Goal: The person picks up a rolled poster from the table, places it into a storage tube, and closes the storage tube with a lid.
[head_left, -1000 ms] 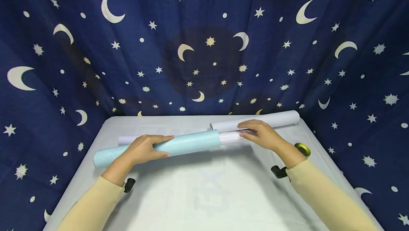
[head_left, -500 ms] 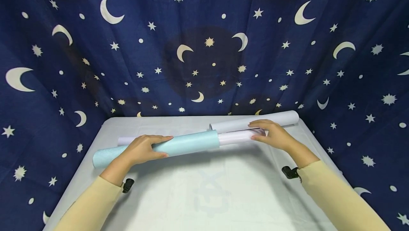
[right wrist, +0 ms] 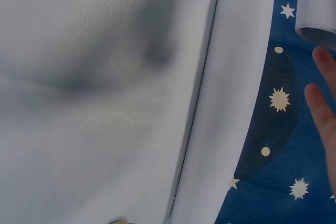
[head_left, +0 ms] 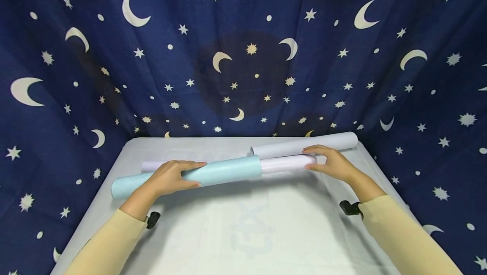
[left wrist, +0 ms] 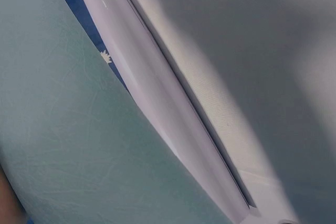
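Observation:
My left hand grips a light blue tube, thumb along its near side and fingers over the top. In the left wrist view the blue tube fills the left side. From its right end sticks a glossy pale pink-white paper roll. My right hand is around the roll's outer end, thumb at the near side. In the right wrist view two straight, spread fingers show just past the roll's open end; the thumb is hidden there.
Behind lies another white roll, near the table's back right corner. A lavender roll lies behind the blue tube, partly hidden by it. Dark blue curtains with moons and stars enclose the white table.
My right hand has moved right, and more of the pale roll now sticks out of the blue tube. A yellow-green ring on the right is now hidden. My left hand stays in place.

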The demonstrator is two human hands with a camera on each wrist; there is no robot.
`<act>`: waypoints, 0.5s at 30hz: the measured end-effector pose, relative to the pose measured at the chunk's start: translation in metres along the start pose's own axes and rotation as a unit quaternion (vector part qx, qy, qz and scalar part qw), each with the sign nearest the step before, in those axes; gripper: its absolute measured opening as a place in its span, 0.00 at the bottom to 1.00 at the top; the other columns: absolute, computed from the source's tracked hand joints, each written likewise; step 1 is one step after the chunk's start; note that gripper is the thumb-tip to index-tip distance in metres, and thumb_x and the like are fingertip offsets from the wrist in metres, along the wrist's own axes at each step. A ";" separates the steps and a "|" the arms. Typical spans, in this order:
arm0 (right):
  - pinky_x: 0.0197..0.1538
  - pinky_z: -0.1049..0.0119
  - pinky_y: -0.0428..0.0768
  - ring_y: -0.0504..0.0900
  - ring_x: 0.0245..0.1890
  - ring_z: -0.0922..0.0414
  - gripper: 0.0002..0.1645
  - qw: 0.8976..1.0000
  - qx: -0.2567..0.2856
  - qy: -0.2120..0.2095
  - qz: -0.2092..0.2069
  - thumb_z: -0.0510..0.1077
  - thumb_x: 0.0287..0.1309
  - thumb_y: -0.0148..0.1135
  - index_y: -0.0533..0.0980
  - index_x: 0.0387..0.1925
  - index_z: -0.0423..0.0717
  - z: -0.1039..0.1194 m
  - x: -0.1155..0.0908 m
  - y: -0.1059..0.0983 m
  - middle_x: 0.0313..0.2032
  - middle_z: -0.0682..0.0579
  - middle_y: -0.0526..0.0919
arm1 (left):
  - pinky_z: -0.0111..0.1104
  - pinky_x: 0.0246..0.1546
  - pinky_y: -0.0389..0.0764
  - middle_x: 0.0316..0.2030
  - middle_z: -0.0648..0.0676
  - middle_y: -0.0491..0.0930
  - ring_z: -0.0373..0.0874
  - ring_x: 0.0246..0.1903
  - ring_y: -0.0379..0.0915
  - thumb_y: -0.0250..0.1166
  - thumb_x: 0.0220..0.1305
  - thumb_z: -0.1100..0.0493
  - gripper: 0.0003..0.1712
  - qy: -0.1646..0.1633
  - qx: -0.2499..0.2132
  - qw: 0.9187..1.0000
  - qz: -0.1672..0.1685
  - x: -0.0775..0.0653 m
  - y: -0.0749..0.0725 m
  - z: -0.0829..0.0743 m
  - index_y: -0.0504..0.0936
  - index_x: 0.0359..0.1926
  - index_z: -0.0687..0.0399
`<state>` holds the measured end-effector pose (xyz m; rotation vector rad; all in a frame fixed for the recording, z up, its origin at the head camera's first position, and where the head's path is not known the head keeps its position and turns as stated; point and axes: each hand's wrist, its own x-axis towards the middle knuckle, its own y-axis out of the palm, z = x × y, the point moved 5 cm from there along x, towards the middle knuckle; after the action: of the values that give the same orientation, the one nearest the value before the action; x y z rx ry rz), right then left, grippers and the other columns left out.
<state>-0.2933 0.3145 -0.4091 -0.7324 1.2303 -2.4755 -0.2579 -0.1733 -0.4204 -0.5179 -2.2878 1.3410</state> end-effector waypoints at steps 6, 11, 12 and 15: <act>0.61 0.81 0.63 0.75 0.60 0.52 0.30 1.000 0.009 0.009 0.006 0.44 0.50 0.79 0.81 0.57 0.48 0.000 -0.002 0.000 0.57 0.51 0.82 | 0.47 0.57 0.77 0.59 0.42 0.79 0.45 0.58 0.77 0.76 0.52 0.37 0.39 -0.002 -0.006 1.000 -0.001 -0.001 0.000 0.002 0.75 0.66 0.24; 0.60 0.72 0.70 0.76 0.59 0.55 0.30 1.000 0.008 0.026 0.005 0.47 0.52 0.77 0.81 0.58 0.50 -0.002 -0.004 0.000 0.58 0.53 0.81 | 0.48 0.58 0.76 0.60 0.43 0.79 0.46 0.59 0.76 0.75 0.52 0.35 0.39 -0.001 0.000 1.000 -0.001 -0.001 -0.001 0.002 0.74 0.67 0.24; 0.60 0.71 0.71 0.75 0.59 0.56 0.30 0.999 0.010 0.031 0.006 0.48 0.52 0.77 0.81 0.58 0.51 -0.002 -0.004 0.000 0.58 0.54 0.80 | 0.48 0.58 0.76 0.60 0.43 0.79 0.46 0.59 0.76 0.75 0.52 0.35 0.39 -0.001 0.001 1.000 -0.001 -0.001 -0.001 0.002 0.74 0.67 0.24; 0.59 0.75 0.71 0.75 0.59 0.60 0.30 0.999 0.022 0.037 0.006 0.48 0.53 0.76 0.80 0.59 0.50 -0.002 -0.004 0.001 0.58 0.54 0.80 | 0.48 0.58 0.76 0.60 0.43 0.79 0.45 0.59 0.76 0.75 0.52 0.35 0.39 -0.003 -0.002 1.000 0.000 -0.001 -0.001 0.002 0.74 0.67 0.24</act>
<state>-0.2912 0.3175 -0.4123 -0.6261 1.1969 -2.5324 -0.2577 -0.1759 -0.4201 -0.5146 -2.2958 1.3406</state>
